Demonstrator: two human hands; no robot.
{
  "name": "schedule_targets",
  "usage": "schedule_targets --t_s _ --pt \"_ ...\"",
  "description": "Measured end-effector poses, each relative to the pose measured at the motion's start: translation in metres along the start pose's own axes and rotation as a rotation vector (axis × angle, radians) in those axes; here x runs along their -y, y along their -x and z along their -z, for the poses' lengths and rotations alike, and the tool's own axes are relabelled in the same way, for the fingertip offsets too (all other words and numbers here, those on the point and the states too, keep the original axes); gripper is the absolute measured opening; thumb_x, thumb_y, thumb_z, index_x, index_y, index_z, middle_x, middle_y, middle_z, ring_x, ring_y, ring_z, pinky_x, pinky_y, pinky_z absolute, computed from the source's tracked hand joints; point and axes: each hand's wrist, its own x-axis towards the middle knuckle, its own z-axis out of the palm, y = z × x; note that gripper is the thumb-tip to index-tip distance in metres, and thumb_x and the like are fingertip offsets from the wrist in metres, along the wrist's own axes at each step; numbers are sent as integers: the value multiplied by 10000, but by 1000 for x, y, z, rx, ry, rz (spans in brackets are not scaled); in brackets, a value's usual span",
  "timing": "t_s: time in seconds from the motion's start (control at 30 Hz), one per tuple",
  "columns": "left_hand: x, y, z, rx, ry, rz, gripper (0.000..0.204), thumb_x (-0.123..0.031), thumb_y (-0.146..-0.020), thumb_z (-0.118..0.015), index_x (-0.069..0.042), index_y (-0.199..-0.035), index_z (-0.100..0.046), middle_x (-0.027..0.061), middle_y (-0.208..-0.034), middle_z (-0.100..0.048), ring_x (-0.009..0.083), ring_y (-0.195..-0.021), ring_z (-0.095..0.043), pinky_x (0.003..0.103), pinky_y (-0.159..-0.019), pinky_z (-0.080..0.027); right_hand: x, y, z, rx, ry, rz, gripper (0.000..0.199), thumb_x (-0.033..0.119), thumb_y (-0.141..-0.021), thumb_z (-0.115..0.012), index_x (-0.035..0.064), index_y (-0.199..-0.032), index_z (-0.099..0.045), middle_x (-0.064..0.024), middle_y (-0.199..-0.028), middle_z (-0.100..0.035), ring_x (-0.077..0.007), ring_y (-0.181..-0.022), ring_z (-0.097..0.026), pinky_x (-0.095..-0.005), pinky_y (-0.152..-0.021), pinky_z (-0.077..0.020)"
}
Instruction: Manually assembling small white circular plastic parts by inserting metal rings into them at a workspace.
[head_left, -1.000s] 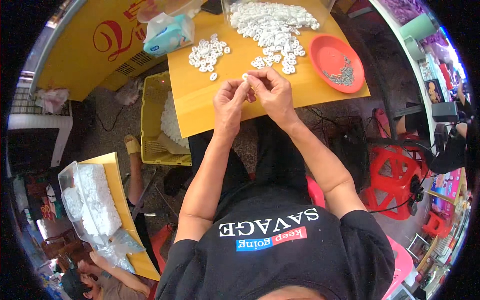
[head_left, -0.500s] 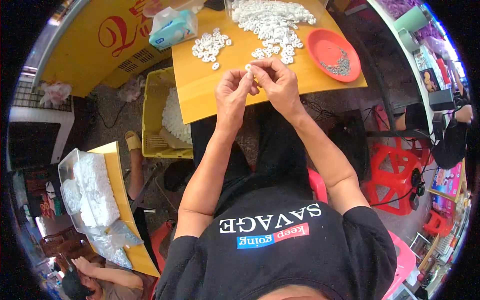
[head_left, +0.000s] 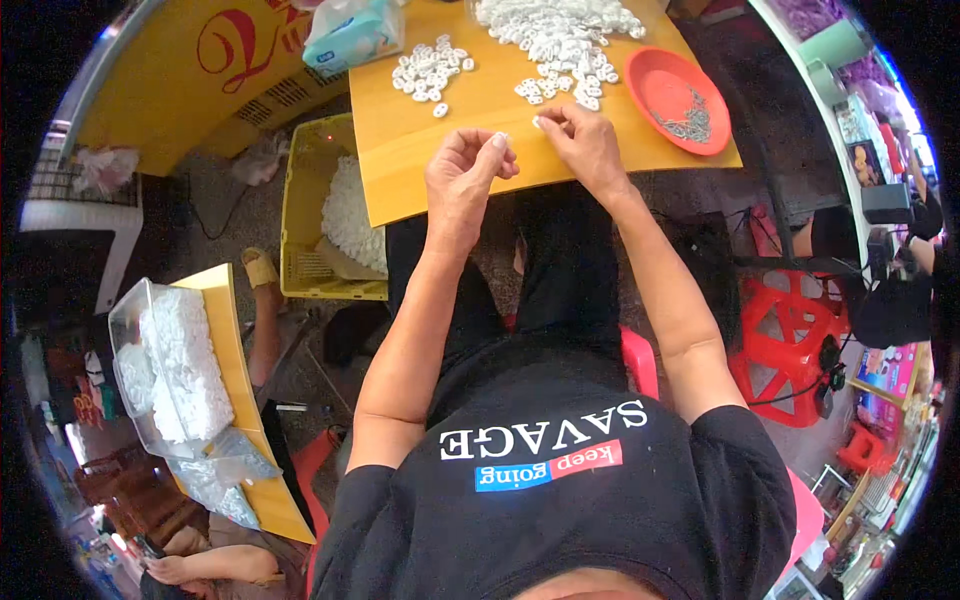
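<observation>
From where I stand, the right grip sits ahead and to the right of the left grip, with a gap between their fingertips. The right grip is pinched narrow on a white bit, too small to make out in detail. What counts most in the layout is just beyond it: a scatter of white ovals lies ahead of the right grip, near its knuckles, so of the 2 hands the right is nearer; their long axes share no direction. A lone white oval lies ahead and a little left of the left grip, its long axis seeming to run roughly sideways, with a small pile of more ovals farther beyond. Off to the right of the right grip, the red dish carries thin metal pieces, and all of this rests on the yellow counter. The right hand is turned back-up, fingers bent forward and leftward, its forearm slanting in from the lower right. The left hand has its thumb uppermost over curled fingers, pointing ahead and right; whether it is closed on anything I can't tell.
</observation>
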Motion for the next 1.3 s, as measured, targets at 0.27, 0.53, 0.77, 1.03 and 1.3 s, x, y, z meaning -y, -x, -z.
schedule_targets --t_s 0.27,0.53,0.77,1.03,1.3 --pt "-2 -2 8 -32 -148 -94 148 -105 -905 -626 24 -938 -560 64 -785 -620 108 -673 -602 231 -645 -496 9 4 -3 27 -93 94 164 127 -889 -610 61 -1019 -686 -69 -841 -672 -150 -649 -599 -274 -620 -488" --pt "1 -12 14 -12 80 56 149 -104 -899 -628 27 -920 -561 76 -769 -622 117 -650 -595 234 -635 -486 52 5 6 295 -469 -1 221 122 -932 -583 26 -1117 -658 38 -752 -571 -29 -619 -463 -181 -548 -389" --pt "2 -16 15 4 58 50 135 -92 -903 -620 31 -904 -564 82 -767 -623 129 -638 -591 240 -623 -487 36 0 0 112 -22 195 206 138 -886 -645 -2 -1036 -658 -54 -803 -635 -85 -613 -532 -233 -567 -446" --pt "1 -12 12 9 41 61 135 -103 -903 -631 19 -906 -574 61 -755 -617 113 -637 -583 238 -624 -484 12 0 -1 57 132 225 175 98 -831 -684 24 -990 -678 -90 -900 -613 -178 -677 -600 -270 -634 -484" --pt "-6 -13 13 105 -119 45 157 -118 -923 -619 32 -957 -587 94 -840 -664 141 -748 -652 253 -694 -531 54 -7 21 211 -184 449 94 71 -819 -685 13 -888 -661 -96 -770 -587 -222 -677 -571 -311 -609 -455"
